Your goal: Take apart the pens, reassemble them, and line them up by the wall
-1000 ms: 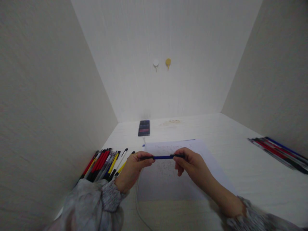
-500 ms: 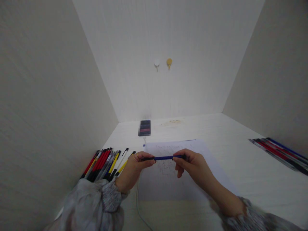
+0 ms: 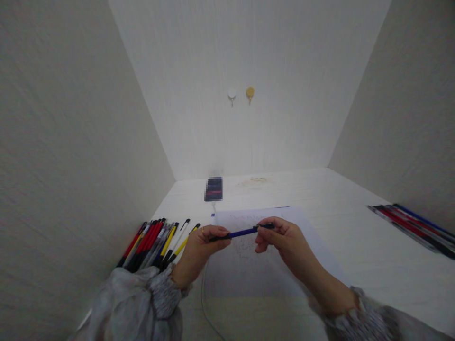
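Note:
A blue pen (image 3: 243, 232) with black ends is held crosswise above a scribbled sheet of paper (image 3: 256, 279), its right end tilted slightly up. My left hand (image 3: 202, 244) pinches the black left end between thumb and fingers. At the other end, by the black clip part, my right hand (image 3: 280, 237) grips the pen with thumb and forefinger, the remaining fingers curled below. The left tip of the pen is partly hidden by my left fingers.
Several red, yellow, white and black pens (image 3: 151, 241) lie left beside the wall. Another row of pens (image 3: 415, 227) is on the right. A dark blurred-out object (image 3: 213, 188) stands at the back, near a white cable (image 3: 203, 303). Two hooks (image 3: 250, 92) are on the back wall.
The pen has tilted, its right end now higher than its left. My right hand has risen a little, and more of the black right end shows.

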A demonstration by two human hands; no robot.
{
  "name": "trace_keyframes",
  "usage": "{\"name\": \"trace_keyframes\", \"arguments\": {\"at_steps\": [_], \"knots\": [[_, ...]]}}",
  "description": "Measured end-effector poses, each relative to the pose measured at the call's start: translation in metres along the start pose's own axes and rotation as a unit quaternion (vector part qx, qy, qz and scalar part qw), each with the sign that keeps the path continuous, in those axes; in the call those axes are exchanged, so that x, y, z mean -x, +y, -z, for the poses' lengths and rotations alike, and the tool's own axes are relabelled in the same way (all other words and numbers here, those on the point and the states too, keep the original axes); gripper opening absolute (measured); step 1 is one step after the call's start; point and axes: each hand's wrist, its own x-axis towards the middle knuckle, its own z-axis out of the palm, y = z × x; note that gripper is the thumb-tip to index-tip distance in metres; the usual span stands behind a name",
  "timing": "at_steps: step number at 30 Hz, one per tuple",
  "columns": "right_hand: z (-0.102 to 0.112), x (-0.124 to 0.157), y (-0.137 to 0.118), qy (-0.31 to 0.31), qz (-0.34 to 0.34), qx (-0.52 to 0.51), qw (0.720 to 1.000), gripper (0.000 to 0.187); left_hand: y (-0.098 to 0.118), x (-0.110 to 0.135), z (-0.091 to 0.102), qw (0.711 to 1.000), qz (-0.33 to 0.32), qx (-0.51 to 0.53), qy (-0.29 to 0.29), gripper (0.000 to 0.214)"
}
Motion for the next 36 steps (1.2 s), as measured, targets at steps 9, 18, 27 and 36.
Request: {"name": "trace_keyframes", "arguments": {"at_steps": [9,18,27,36], "knots": [[0.002,0.001,0.002,0.012,-0.026,0.04,0.999,0.025,-0.002,0.002,0.003,0.995,-0.059,-0.086,0.003,0.011],[0.007,-0.003,-0.002,0.114,0.101,-0.018,0.988,0.014,0.005,0.006,-0.001,0.987,-0.074,-0.123,-0.075,0.042],[0.045,0.002,-0.037,0.101,0.177,-0.256,0.945,0.011,0.0,-0.005,0.005,0.993,0.032,-0.117,-0.009,0.017],[0.063,0.012,-0.05,0.092,0.167,-0.267,0.945,0.027,0.003,-0.003,0.004,0.99,0.054,-0.13,-0.013,0.016]]}}
